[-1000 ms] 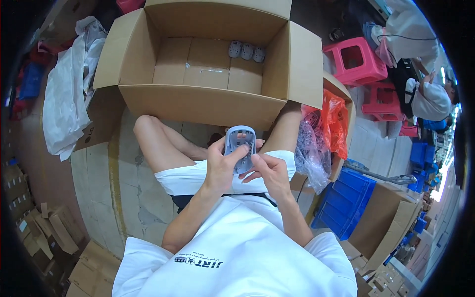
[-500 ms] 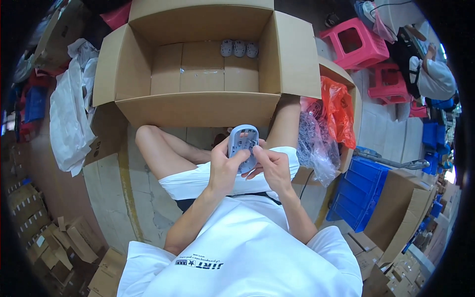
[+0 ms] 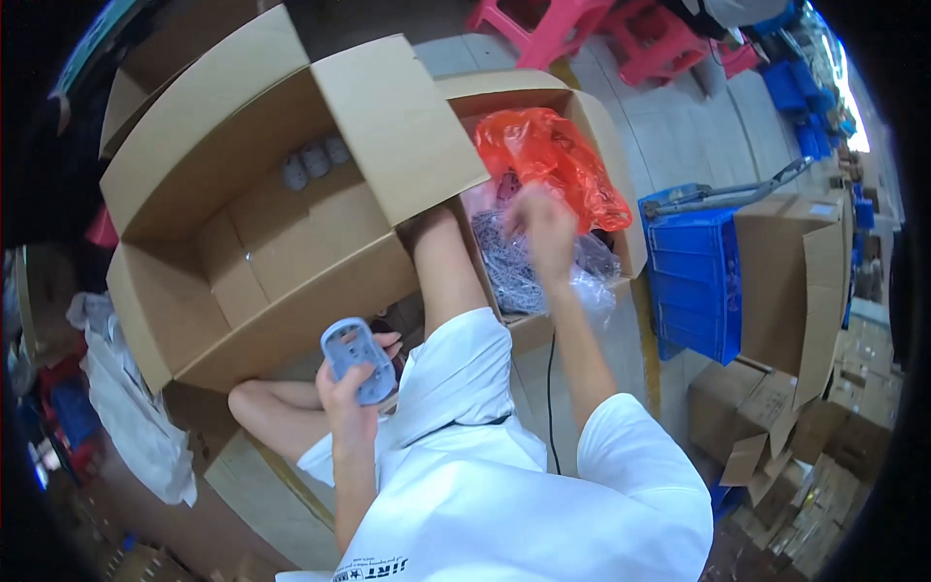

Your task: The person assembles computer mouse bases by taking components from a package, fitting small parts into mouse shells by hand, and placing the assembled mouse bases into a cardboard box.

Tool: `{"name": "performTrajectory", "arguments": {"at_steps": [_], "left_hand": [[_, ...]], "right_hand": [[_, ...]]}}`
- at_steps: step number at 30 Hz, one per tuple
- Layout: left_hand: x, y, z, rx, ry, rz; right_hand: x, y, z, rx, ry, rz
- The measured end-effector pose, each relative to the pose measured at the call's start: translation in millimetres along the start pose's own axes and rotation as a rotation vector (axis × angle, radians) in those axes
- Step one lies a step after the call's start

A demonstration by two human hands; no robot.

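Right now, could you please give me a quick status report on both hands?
Left hand holding grey-blue plastic shell. Right hand over clear plastic bag, blurred, grip unclear. Crumpled red bag close beside right hand.

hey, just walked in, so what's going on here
Someone's left hand holds a grey-blue plastic housing. Their right hand, blurred, is over a carton holding a red plastic bag and clear plastic wrapping; whether it grips anything is unclear. Three pale rounded pieces sit inside the larger open cardboard box.
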State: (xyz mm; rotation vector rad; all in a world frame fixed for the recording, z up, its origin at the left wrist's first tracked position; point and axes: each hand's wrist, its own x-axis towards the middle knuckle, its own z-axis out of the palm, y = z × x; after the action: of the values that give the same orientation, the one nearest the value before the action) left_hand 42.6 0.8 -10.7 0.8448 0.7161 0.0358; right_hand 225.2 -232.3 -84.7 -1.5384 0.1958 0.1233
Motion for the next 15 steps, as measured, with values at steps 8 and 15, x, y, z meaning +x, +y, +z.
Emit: {"name": "performTrajectory", "arguments": {"at_steps": [8, 15], "left_hand": [[22, -16, 19, 0.123, 0.061, -0.163], [39, -23, 35, 0.145, 0.118, -0.195]], "right_hand": [[206, 180, -149, -0.884, 0.202, -0.025], [246, 212, -135, -0.852, 0.185, 0.062]]}}
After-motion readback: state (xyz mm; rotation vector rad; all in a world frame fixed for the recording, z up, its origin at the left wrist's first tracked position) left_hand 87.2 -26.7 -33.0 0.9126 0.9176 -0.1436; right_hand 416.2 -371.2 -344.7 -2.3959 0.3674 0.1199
